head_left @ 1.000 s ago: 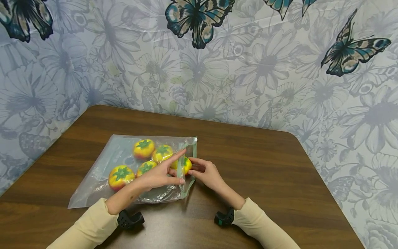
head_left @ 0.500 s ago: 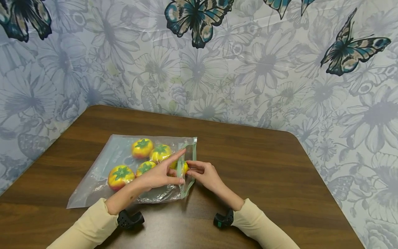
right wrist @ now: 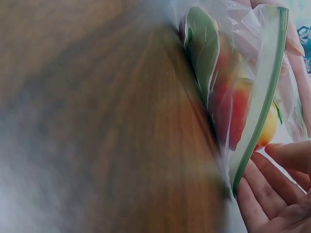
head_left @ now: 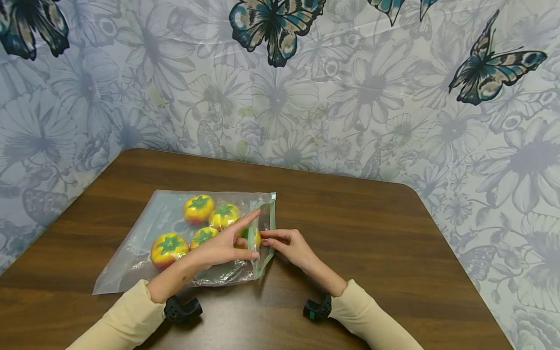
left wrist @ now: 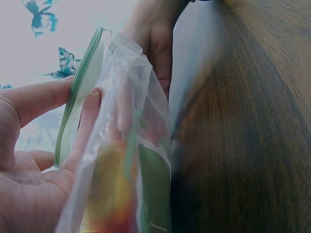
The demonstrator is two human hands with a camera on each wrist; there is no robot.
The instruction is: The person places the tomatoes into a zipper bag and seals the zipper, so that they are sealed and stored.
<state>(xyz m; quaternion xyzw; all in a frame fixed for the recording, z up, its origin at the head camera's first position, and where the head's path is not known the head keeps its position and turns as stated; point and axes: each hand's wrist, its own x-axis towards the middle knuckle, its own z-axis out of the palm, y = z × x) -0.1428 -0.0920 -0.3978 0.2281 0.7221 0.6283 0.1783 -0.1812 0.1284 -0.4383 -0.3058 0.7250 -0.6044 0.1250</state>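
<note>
A clear zip bag with a green-edged mouth lies on the table, several yellow-and-red persimmons with green calyxes inside, one of them a persimmon at the near left. My left hand holds the bag's upper lip raised; in the left wrist view its finger and thumb lie along the green zip strip, other fingers behind the clear plastic. At the mouth, my right hand touches another persimmon with its fingertips, thumb above and fingers below in the right wrist view. The left hand partly covers this fruit in the head view.
The brown wooden table extends right of the bag. A wall cloth with flowers and butterflies hangs behind it. Black wrist devices sit at both sleeve cuffs.
The persimmon at the mouth has moved left, deeper into the bag, with my right fingertips following it. My left hand keeps its place on the lip.
</note>
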